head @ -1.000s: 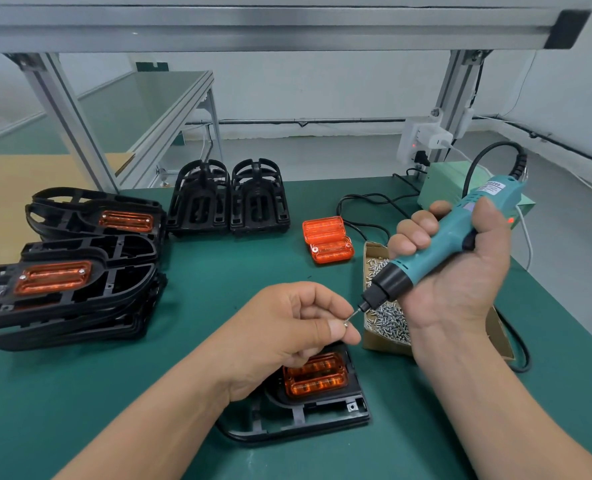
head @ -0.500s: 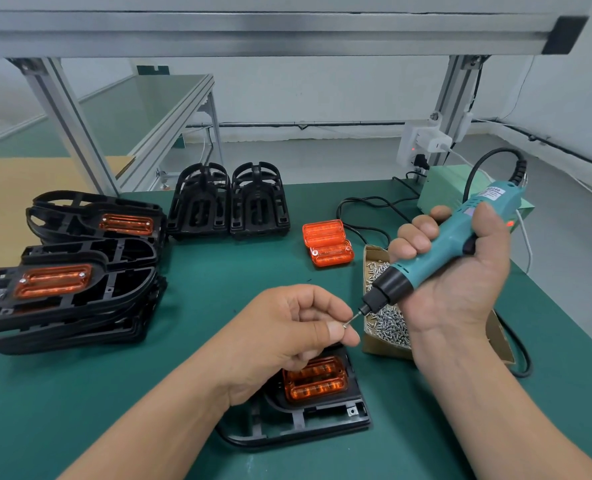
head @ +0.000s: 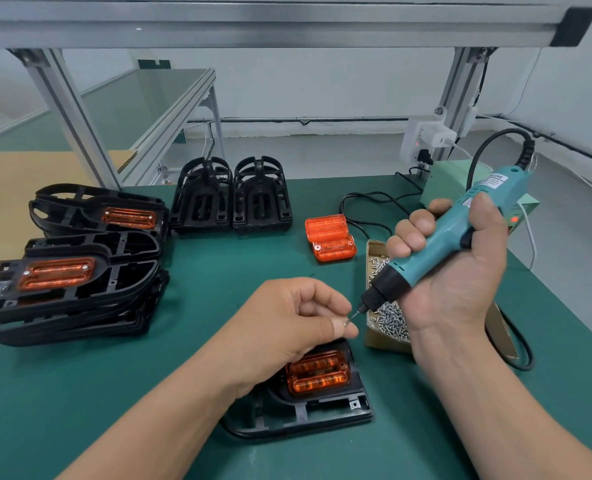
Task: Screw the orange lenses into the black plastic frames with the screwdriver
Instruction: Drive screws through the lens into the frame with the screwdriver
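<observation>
Over green mat (head: 218, 271) — left fingers (head: 339, 330) pinch a screw (head: 346, 323) at the bit (head: 355, 314), right fingers (head: 408, 242) grip screwdriver (head: 436, 247).

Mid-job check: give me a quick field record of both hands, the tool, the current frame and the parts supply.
left hand: pinches a screw at the bit tip
right hand: grips the screwdriver, tilted, above the table
current frame: flat in front, orange lens seated in it
loose lenses: two, beside the screw box
finished stack: left side
</observation>
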Tool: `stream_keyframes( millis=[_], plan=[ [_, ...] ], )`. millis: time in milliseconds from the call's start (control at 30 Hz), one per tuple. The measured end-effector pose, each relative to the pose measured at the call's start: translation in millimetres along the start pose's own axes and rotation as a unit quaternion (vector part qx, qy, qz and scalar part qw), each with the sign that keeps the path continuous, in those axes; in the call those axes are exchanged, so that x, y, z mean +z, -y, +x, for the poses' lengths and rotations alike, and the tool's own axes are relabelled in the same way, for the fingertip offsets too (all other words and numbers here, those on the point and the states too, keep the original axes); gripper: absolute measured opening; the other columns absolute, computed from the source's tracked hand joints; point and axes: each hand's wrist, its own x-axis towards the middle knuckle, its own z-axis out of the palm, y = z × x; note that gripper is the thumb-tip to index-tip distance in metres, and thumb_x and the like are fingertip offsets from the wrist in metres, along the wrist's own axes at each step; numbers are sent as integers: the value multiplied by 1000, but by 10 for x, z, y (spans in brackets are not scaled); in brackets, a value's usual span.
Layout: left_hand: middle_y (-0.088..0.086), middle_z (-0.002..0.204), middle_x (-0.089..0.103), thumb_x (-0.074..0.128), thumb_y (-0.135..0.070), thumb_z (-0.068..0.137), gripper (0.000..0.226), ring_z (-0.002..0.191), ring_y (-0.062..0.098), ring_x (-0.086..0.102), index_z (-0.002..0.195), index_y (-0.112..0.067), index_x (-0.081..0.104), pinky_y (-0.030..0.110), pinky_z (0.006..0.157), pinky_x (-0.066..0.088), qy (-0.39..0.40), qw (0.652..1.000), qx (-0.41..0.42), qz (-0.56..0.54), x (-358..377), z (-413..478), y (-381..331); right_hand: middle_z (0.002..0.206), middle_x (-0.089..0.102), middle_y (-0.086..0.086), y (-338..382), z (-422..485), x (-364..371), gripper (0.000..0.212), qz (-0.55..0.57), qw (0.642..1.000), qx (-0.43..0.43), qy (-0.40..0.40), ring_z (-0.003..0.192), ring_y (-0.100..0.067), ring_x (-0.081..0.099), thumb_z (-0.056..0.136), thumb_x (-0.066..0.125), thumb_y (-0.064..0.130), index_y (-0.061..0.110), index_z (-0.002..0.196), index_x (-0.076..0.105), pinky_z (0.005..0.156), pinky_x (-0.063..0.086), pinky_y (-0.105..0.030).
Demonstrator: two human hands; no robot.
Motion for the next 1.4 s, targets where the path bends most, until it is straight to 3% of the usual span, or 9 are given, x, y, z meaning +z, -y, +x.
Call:
stream_keyframes(
  millis=[200, 367, 500, 567, 667, 733, 867, 1000, 1400],
  plan=[
    [12, 101, 81, 79, -17, 87, 14, 47, 5, 35, 100, -20, 76, 15, 43, 30, 23, 1000, -13, 8, -12, -14, -16, 75, 45, -1, -20, 28, -38, 32, 10, 1000, 17, -16, 58, -14, 43, 102, 52, 45, 14, 92, 57, 54, 40, -26],
    [17, 104, 79, 77, -21, 83, 28, 47, 8, 33, 111, -18, 75, 17, 42, 28, 30, 999, -32, 3, -12, -15, -37, 75, 45, -1, -38, 40, -62, 33, 12, 999, 26, -21, 58, -14, 43, 102, 53, 44, 14, 92, 57, 53, 40, -26],
    [-8, 81, 76, 72, -27, 85, 24, 51, 4, 46, 109, -27, 77, 14, 47, 38, -34, 997, 6, 73, -105, 3, -59, 75, 44, -1, -28, 48, -70, 33, 8, 999, 30, -20, 58, -14, 42, 102, 53, 44, 14, 91, 57, 52, 40, -26],
    [-15, 75, 72, 70, -32, 90, 18, 58, -2, 55, 107, -32, 77, 10, 56, 43, -78, 981, 41, 174, -200, 13, -50, 74, 43, -1, -25, 56, -70, 33, -1, 999, 35, -13, 58, -14, 41, 102, 53, 45, 14, 91, 57, 52, 38, -26],
    [-19, 62, 58, 73, -45, 92, 15, 57, -3, 52, 106, -40, 76, 21, 62, 42, -90, 944, 45, 314, -289, 9, -19, 74, 44, -1, -41, 56, -73, 31, -22, 999, 45, 3, 57, -13, 41, 101, 52, 44, 15, 92, 57, 50, 38, -26],
    [-25, 63, 56, 69, -63, 82, 35, 58, -2, 53, 112, -46, 73, 28, 61, 40, -77, 913, 22, 401, -279, -6, -10, 73, 45, -1, -55, 49, -81, 30, -39, 998, 50, 19, 56, -14, 42, 101, 52, 43, 15, 92, 57, 50, 39, -27],
    [-19, 76, 57, 61, -81, 72, 60, 78, -1, 54, 124, -52, 66, 22, 61, 35, -65, 848, 11, 525, -224, -25, 1, 72, 45, -2, -80, 39, -74, 27, -70, 994, 72, 49, 55, -15, 43, 98, 54, 42, 15, 93, 57, 50, 38, -27],
    [-20, 104, 69, 64, -81, 72, 62, 98, 4, 59, 127, -52, 64, 24, 66, 39, -63, 818, 14, 571, -182, -19, 23, 71, 46, -3, -90, 22, -71, 26, -96, 990, 78, 70, 54, -16, 43, 97, 55, 41, 15, 94, 58, 49, 39, -27],
    [-18, 106, 67, 69, -72, 82, 46, 100, 9, 63, 119, -46, 65, 33, 79, 53, -67, 793, 27, 604, -109, -30, 0, 70, 47, -5, -133, -64, -13, 24, -135, 979, 88, 122, 52, -17, 43, 100, 50, 36, 14, 96, 57, 49, 40, -27]
  ],
)
